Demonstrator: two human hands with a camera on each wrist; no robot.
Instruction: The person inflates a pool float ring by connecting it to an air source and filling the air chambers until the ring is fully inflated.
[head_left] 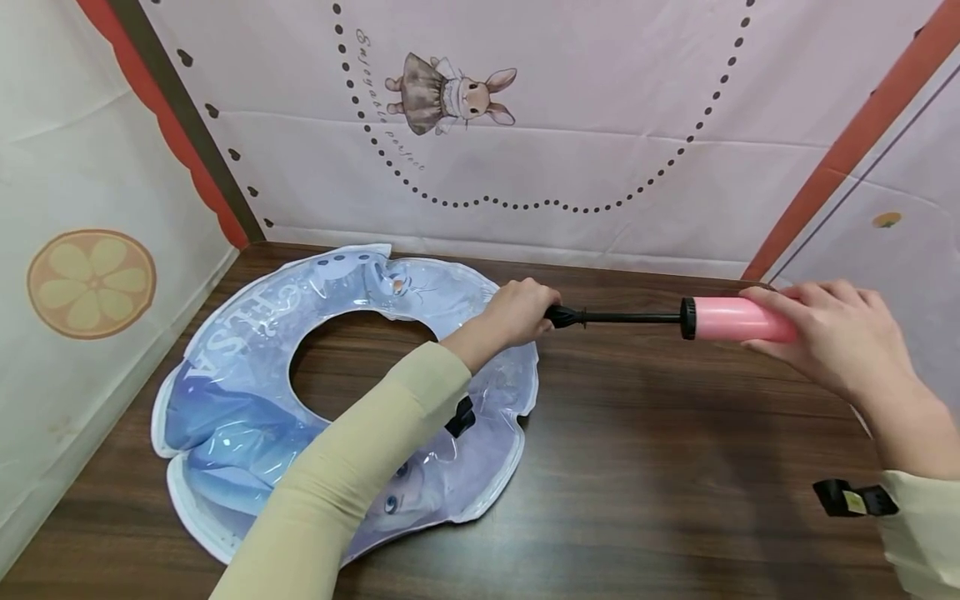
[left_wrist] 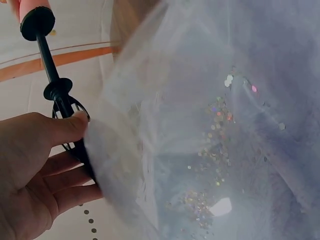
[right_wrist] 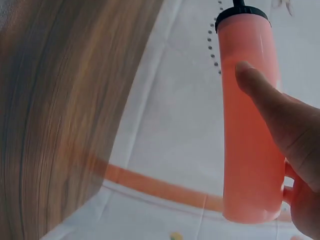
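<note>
A pink hand air pump with a black collar is held sideways over the table, its black rod drawn out of the barrel. My left hand grips the black handle at the rod's end, thumb on top in the left wrist view. Around the pink barrel curls my right hand, its thumb lying along the side in the right wrist view. Beneath my left arm, a soft, wrinkled blue-and-lilac swim ring with glitter inside lies flat.
The dark wooden table carries the ring on its left side. A pink printed cloth wall with a rabbit stands behind, and pale cloth walls close off the left and right. A small black device sits at my right cuff.
</note>
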